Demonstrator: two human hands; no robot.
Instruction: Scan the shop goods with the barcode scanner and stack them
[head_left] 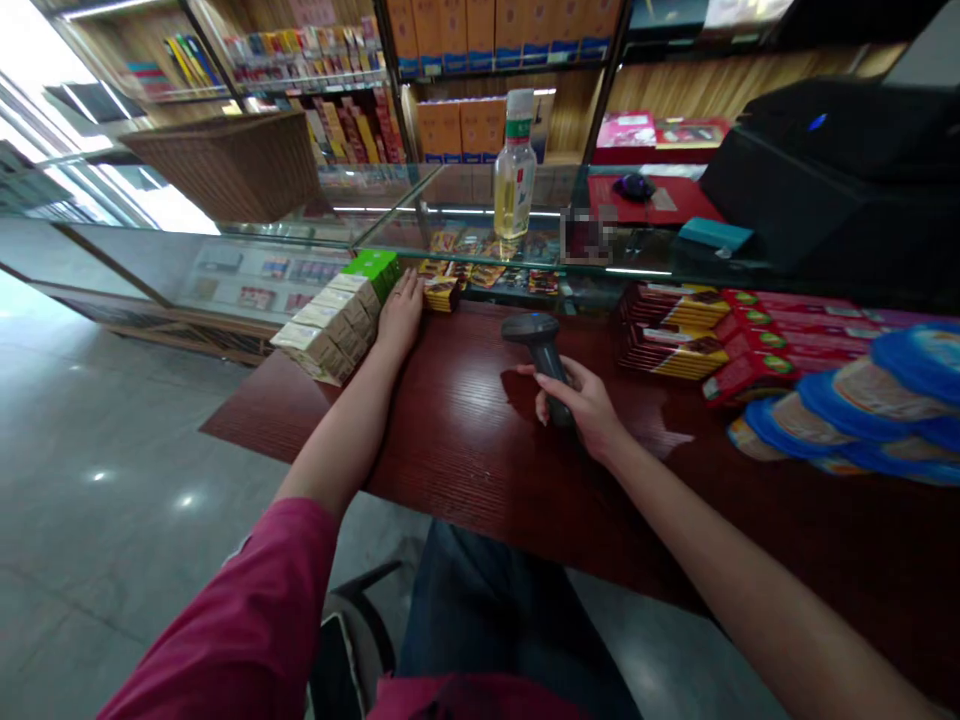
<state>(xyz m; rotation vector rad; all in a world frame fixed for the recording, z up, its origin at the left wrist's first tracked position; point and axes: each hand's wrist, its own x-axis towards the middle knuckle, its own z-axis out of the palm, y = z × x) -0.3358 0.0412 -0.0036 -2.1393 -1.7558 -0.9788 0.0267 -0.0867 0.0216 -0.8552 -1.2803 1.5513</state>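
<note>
My right hand (pixel 581 400) is wrapped round the handle of a dark grey barcode scanner (pixel 541 345), its head tipped up above the brown tabletop. On the left, my left hand (pixel 403 308) lies stretched out along the side of a row of small cartons, fingers extended and holding nothing. The nearer cartons (pixel 330 320) are cream-coloured, and green cartons (pixel 375 268) stand at the far end by the fingertips. Just right of those fingers is a small stack of yellow and brown packets (pixel 441 292).
A bottle of yellow liquid (pixel 514 180) stands on the glass counter (pixel 450 190). To the right are yellow-brown packets (pixel 667 330), red boxes (pixel 772 345) and blue-lidded tubs (pixel 847 410). A wicker basket (pixel 225 165) sits back left; a dark monitor (pixel 840 190) stands back right.
</note>
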